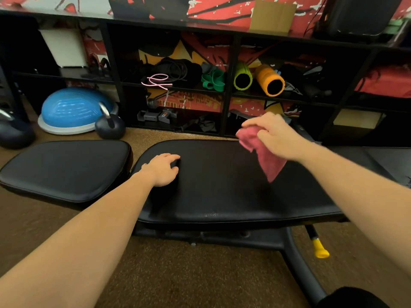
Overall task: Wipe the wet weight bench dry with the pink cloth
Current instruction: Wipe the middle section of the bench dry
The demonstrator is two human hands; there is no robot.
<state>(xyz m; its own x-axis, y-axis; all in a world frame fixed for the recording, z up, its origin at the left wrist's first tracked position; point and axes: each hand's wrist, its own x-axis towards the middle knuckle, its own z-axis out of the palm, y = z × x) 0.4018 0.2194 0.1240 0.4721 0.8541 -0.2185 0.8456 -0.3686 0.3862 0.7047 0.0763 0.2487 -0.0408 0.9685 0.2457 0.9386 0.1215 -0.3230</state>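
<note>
Much of what lies past my hands is hard to read: the black shelf unit (229, 70) beyond my right hand (274, 135) is dim, its left and right cubbies mostly shadow, and the tangled dark gear behind the pink cord (156, 81) I cannot name. The weight bench (213, 190) runs out of view past my right forearm, and its frame under the pad shows only in part, with a yellow-tipped pin (320, 252) poking out below my right elbow. My right hand's fingers are curled around the bunched top of the pink cloth (266, 156), hiding that end; the rest hangs from under my palm in a limp point, raised above the long pad, and whether its tip touches the vinyl I cannot tell. The cloth looks soft, nappy, rose-pink, slightly blurred. My left hand (163, 170) rests flat on the pad's near end, fingers relaxed and holding nothing. The black vinyl is glossy; a few tiny specks glint at its front edge. Beyond my left hand sit a kettlebell (110, 125) and a blue balance dome (73, 110); above my right, green (242, 79) and orange foam rollers (270, 80).
</note>
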